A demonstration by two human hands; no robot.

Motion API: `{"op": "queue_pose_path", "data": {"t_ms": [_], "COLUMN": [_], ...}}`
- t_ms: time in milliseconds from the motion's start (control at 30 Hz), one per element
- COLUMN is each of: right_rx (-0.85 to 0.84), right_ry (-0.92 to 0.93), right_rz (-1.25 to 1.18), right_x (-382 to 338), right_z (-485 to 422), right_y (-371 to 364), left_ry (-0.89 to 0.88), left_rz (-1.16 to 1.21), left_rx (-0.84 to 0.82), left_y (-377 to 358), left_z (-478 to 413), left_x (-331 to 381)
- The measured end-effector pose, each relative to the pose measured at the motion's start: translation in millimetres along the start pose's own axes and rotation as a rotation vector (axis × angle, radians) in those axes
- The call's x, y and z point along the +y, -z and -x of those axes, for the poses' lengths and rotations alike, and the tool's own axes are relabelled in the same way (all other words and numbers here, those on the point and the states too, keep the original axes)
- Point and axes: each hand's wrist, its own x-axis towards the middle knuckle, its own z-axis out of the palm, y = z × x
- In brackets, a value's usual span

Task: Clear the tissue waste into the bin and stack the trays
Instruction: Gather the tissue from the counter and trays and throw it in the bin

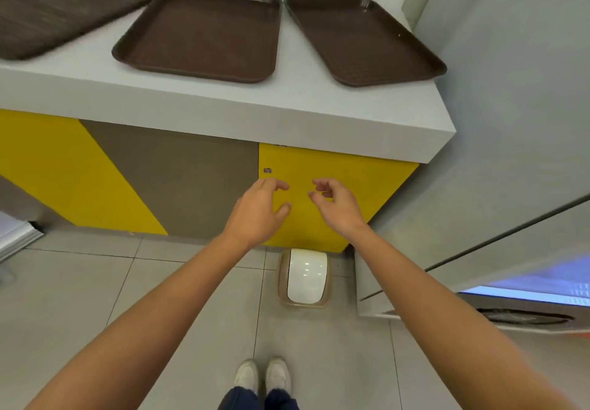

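Three brown trays lie side by side on the white counter [223, 112]: a left tray [60, 7], a middle tray [204, 32] and a right tray [360, 42]. No tissue shows on any of them. A small bin [305, 277] with a white swing lid and tan rim stands on the floor against the cabinet. My left hand [258, 211] and my right hand [335, 205] are held out in front of the yellow cabinet door, above the bin and below the counter edge. Both hands hold nothing, with fingers loosely curled and apart.
The cabinet front [178, 183] below the counter has yellow and brown panels. A grey wall [498, 122] closes the right side, with a lit appliance [526, 301] low at the right. My white shoes [263, 376] stand on the grey tiled floor.
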Motion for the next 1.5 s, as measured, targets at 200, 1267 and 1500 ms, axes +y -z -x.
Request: {"op": "queue_pose_path", "data": {"t_ms": [200, 1267, 1500], "right_rx": [0.018, 0.036, 0.04], "right_ry": [0.123, 0.419, 0.42], "right_rz": [0.041, -0.001, -0.027], "right_x": [-58.0, -334.0, -388.9], "right_z": [-5.9, -192.1, -295.6], "right_y": [-12.2, -243.2, -271.2], "left_ry": [0.017, 0.038, 0.06], "left_rz": [0.044, 0.002, -0.028], "left_rx": [0.135, 0.37, 0.378], "left_y": [56.2, 352.5, 410.9], "left_z": [0.4, -138.1, -230.2], "left_x": [-8.3, -219.0, -259.3]}}
